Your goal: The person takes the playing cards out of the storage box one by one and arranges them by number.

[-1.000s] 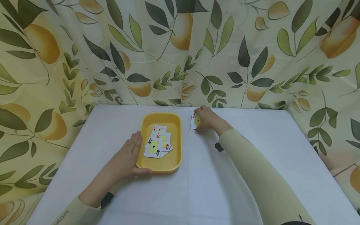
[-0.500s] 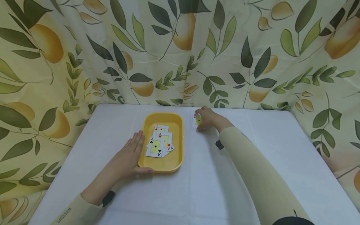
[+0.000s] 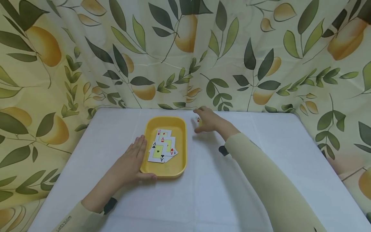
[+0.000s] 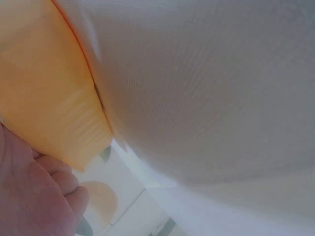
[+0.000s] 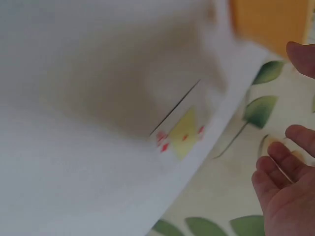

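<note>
My left hand (image 3: 131, 161) lies straight-fingered along the left side of a yellow tray (image 3: 182, 161), with the thumb at its near edge. Several overlapping playing cards lie face up in the tray: the ace of clubs (image 3: 157, 151) is on top, beside the ace of hearts (image 3: 172, 146) and the two of diamonds (image 3: 164, 132). Over a diamond playing card (image 3: 199, 121) to the right of the tray, my right hand (image 3: 210, 120) is spread with thumb and fingers apart. The right wrist view shows this card (image 5: 182, 135) flat on the table, apart from the fingertips; in the head view the hand hides most of it.
A white cloth (image 3: 179, 206) covers the table. Behind the table's far edge hangs a curtain (image 3: 185, 64) printed with fruit and leaves. Each wrist has a dark device, such as the one (image 3: 110, 205) on the left.
My right hand has let go of the diamond card; its thumb and fingers have spread and shifted slightly left over it. My left hand and the tray keep their places.
</note>
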Available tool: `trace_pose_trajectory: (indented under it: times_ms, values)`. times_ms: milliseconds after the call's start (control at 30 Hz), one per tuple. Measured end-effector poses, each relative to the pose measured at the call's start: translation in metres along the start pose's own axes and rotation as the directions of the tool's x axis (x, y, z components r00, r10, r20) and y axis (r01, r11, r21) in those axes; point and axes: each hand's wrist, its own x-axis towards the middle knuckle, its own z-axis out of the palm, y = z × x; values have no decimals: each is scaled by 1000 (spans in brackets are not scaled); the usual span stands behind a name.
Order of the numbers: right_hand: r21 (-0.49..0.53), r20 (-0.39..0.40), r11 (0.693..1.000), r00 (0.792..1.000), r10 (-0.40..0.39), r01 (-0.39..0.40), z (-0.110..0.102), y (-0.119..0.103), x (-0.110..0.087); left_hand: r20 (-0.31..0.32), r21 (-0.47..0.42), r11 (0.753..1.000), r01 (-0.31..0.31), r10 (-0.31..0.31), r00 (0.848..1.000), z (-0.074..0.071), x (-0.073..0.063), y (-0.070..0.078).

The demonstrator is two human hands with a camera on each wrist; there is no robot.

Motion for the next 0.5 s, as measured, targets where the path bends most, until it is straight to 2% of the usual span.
trace_pose_trajectory:
  times_ms: [267,500]
  values:
    - [45,-61,996,995,-76,78,3,-52,-18,4,-3,1000,1,-1,1000,0,-2,-1]
    - [-4,-44,988,987,-152,152,20,-97,-33,1,-11,1000,-12,12,1000,-2,-1,0]
